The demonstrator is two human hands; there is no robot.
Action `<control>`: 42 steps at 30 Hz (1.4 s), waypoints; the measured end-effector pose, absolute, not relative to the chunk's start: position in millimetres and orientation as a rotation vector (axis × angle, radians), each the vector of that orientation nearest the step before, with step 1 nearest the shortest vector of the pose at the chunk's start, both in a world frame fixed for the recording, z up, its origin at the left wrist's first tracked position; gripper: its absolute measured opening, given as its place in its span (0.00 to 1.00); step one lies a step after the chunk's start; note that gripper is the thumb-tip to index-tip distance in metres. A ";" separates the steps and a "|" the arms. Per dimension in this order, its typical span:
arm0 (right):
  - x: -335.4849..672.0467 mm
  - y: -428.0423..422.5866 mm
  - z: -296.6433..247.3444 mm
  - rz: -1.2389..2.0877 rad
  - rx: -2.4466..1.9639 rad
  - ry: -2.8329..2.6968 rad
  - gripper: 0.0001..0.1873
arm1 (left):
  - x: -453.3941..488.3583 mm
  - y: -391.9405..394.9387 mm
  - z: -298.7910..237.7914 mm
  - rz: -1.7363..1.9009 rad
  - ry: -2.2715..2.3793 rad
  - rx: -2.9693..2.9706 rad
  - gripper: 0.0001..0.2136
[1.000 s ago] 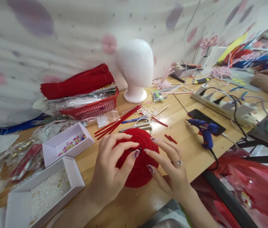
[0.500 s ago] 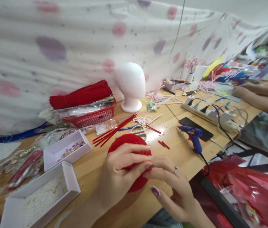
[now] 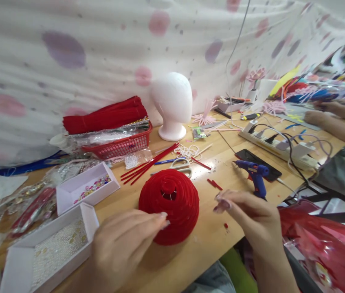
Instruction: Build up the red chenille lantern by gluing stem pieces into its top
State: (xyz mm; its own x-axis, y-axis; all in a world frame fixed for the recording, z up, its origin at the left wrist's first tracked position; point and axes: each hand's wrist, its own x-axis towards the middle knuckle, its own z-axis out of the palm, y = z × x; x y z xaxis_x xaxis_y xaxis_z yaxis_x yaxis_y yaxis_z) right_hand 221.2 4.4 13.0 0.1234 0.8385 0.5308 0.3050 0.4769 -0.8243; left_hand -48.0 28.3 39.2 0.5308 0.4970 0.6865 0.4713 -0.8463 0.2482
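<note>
A red, dome-shaped piece point(image 3: 178, 203) wound in fuzzy strips, possibly chenille stems, stands on the table in front of me. Near its top is a gap with thin pale wires across it. At its near left side is my left hand point(image 3: 126, 240), thumb and fingertips pinched together in front of the dome; anything between them is hidden. To the right, apart from the dome, my right hand point(image 3: 251, 219) also pinches its fingertips, and I cannot make out what they hold. A tiny red scrap point(image 3: 226, 225) lies between the dome and my right hand.
White boxes of beads point(image 3: 53, 252) and gems point(image 3: 88, 187) sit left. Behind are a red basket point(image 3: 120, 146), red stems point(image 3: 148, 162), scissors point(image 3: 183, 165) and a foam head point(image 3: 174, 101). A glue gun point(image 3: 254, 173), phone point(image 3: 259, 162) and power strip point(image 3: 276, 144) lie right, near another person's arms point(image 3: 340, 118).
Both hands have come off the red dome and moved apart, the left to the left and the right to the right. The dome's top gap and a small scrap now show.
</note>
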 end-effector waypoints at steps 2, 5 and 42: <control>225.7 10.1 9.3 0.411 -1.145 -1.314 0.08 | -63.5 33.6 37.8 1.276 0.995 2.670 0.05; 221.6 18.0 4.1 0.369 -1.165 -1.240 0.09 | -82.1 39.7 30.5 1.361 1.132 2.549 0.07; 175.4 44.0 -9.2 0.052 -1.076 -1.853 0.14 | -39.9 71.7 -4.5 0.762 1.015 2.113 0.36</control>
State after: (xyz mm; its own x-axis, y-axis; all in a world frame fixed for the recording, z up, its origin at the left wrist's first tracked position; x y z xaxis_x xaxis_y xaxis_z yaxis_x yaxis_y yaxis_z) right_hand 175.4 44.0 -9.2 -0.1535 0.6892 0.7081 0.6486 0.6109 -0.4540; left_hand -39.9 71.7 -4.5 0.5279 0.8220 0.2134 0.4349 -0.4775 0.7635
